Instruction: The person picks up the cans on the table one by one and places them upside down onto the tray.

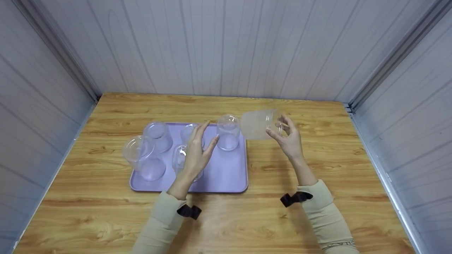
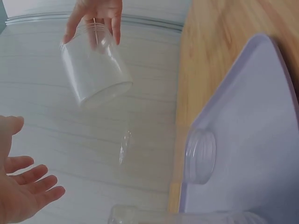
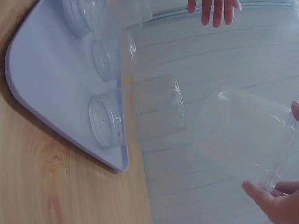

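Note:
My right hand (image 1: 290,140) grips a clear plastic jar (image 1: 256,124) by its threaded rim, thumb on one side and fingers on the other. The jar is held in the air just right of the purple tray (image 1: 226,180), tipped on its side with its base toward the left. Over the tray is my left hand (image 1: 196,155), fingers extended and thumb apart, holding nothing; in the left wrist view its palm is bare. Behind it, an upturned clear jar (image 1: 229,134) rests near the tray's back right corner, threaded mouth down.
More clear containers stand on the tray: one at back left (image 1: 159,137), one at front left (image 1: 141,155), and two partly hidden by my left hand. The tray lies on a wood-grain table (image 1: 317,218). Pale panel walls (image 1: 219,49) enclose the back and both sides.

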A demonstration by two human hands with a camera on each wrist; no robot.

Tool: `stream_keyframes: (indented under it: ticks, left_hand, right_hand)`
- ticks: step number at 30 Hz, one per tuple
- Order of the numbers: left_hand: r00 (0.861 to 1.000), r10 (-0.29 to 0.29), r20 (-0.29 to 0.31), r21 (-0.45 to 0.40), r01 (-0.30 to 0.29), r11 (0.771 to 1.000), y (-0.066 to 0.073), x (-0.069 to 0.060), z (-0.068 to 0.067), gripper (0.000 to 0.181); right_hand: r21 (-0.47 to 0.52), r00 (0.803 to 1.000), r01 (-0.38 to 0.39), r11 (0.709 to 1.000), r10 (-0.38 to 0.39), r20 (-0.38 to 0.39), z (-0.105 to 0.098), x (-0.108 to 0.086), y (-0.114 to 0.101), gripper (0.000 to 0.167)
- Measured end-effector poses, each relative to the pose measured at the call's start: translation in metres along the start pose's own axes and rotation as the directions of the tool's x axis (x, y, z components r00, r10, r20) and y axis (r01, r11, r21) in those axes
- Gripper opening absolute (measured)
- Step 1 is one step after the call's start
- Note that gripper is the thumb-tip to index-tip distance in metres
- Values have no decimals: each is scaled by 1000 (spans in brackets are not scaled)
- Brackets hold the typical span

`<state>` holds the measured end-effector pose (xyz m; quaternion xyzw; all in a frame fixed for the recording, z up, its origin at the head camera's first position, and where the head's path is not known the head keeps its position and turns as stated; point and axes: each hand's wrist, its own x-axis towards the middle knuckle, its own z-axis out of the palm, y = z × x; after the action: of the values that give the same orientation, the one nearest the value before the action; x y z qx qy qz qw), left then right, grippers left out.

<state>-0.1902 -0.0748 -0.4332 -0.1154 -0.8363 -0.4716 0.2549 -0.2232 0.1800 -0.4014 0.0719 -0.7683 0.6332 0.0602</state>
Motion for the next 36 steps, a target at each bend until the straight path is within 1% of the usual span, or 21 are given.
stream_keyframes:
  ticks: [2, 6, 9, 11, 14, 19, 23, 25, 28, 30, 33, 36]
  left_hand:
    - [1000, -9, 3, -21, 9, 1000, 1, -2, 3, 49]
    - [1000, -17, 16, -83, 19, 996, 2, -6, 9, 50]
    - [1000, 7, 11, -130, -6, 991, 2, -8, 14, 52]
    - [1000, 30, 7, -153, -29, 988, 2, -10, 16, 53]
    - [999, 54, 7, -177, -52, 983, 1, -11, 19, 54]
    - [997, 66, 29, -230, -57, 972, 6, -15, 23, 58]
    - [995, 91, 45, -279, -75, 957, 8, -17, 27, 64]
    - [994, 98, 55, -287, -79, 955, 8, -19, 28, 70]
    - [992, 100, 82, -269, -75, 960, 8, -21, 30, 79]
    - [990, 104, 100, -264, -74, 962, 8, -22, 32, 84]
    - [987, 119, 110, -281, -84, 956, 7, -23, 35, 88]
    - [986, 124, 115, -291, -85, 953, 6, -26, 37, 92]
  right_hand:
    - [34, 1000, -17, 999, 17, 9, 1, -3, 1, 71]
    - [159, 999, -31, 987, 26, 35, 0, -4, 16, 67]
    - [268, 997, -52, 962, 36, 65, 0, -6, 26, 64]
    - [320, 995, -73, 945, 47, 90, 1, -10, 26, 63]
    - [364, 992, -101, 926, 65, 109, 2, -15, 27, 60]
    - [425, 986, -148, 893, 100, 134, 4, -24, 27, 55]
    - [468, 982, -178, 865, 127, 138, 6, -30, 26, 56]
    - [482, 981, -183, 857, 131, 140, 8, -33, 27, 55]
    - [522, 980, -189, 832, 127, 153, 10, -35, 28, 55]
    - [550, 978, -196, 812, 119, 172, 11, -37, 30, 57]
    - [585, 971, -216, 782, 111, 211, 14, -40, 33, 65]
    - [601, 963, -236, 764, 101, 250, 17, -43, 37, 71]
